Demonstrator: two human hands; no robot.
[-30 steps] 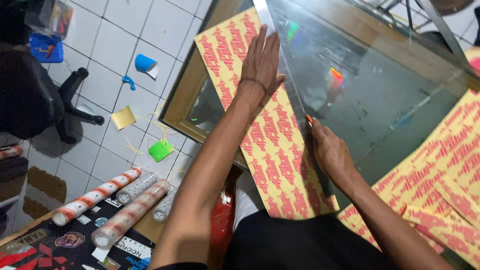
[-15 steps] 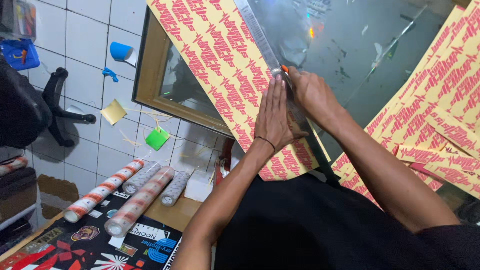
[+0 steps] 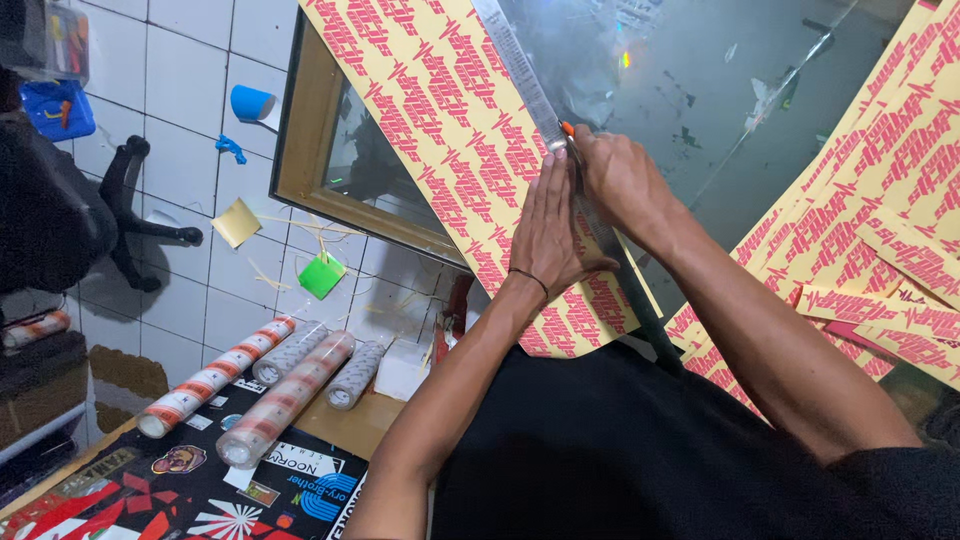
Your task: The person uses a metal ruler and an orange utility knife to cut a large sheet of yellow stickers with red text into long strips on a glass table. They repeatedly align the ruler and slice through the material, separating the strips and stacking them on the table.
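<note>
On yellow sheet (image 3: 450,130): left hand (image 3: 548,235), ruler (image 3: 520,70).

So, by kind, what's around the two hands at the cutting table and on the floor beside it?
Hands: 2, left hand flat on the ruler, right hand gripping an orange-tipped cutter
Metal ruler: 1
Rolls at lower left: 4
Loose paper squares on the tiles, yellow and green: 2
Total: 10

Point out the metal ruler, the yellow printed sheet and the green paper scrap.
metal ruler (image 3: 520,70), head view, upper bare stretch.
yellow printed sheet (image 3: 430,110), head view, middle of its printed face.
green paper scrap (image 3: 321,275), head view, its centre.
</note>
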